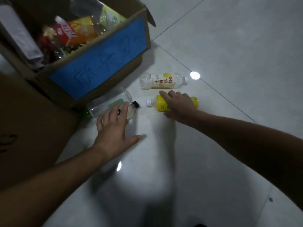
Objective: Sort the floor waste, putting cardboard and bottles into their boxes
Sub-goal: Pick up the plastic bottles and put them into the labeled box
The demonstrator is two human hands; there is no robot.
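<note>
Upper left of frame: open brown cardboard box with blue handwritten label (98, 63), holding bottles. Centre, on pale tiled floor (229, 46): cream-labelled clear plastic bottle (164, 81); yellow-labelled bottle (159, 103) under right hand (178, 104); clear black-capped bottle (111, 104) beneath spread left hand (114, 128).

Three plastic bottles lie on the floor beside one brown cardboard box with a blue label (98, 63): one clear black-capped (105, 104), one yellow-labelled (159, 104), one cream-labelled (164, 81).
</note>
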